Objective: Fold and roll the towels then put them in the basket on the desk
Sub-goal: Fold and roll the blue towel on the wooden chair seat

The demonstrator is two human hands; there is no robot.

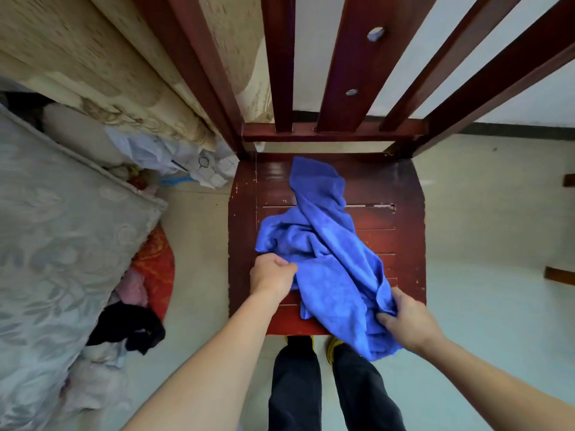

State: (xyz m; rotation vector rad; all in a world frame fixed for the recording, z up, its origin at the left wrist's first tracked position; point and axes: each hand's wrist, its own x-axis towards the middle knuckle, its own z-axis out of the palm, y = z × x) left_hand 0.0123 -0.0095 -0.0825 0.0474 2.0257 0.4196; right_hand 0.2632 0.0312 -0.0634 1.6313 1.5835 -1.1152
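A crumpled blue towel (pixel 329 253) lies across the seat of a dark red wooden chair (pixel 404 213), with one end reaching toward the chair back and the other hanging over the front edge. My left hand (pixel 272 275) pinches the towel's left edge near the front of the seat. My right hand (pixel 407 321) grips the bunched lower right corner at the seat's front right edge. No basket or desk is in view.
The chair's slatted back (pixel 342 73) rises straight ahead. A bed with a grey patterned cover (pixel 56 244) stands at the left, with clothes (pixel 130 331) and bags piled on the floor beside it. Pale floor (pixel 497 244) lies to the right. My legs stand below the seat.
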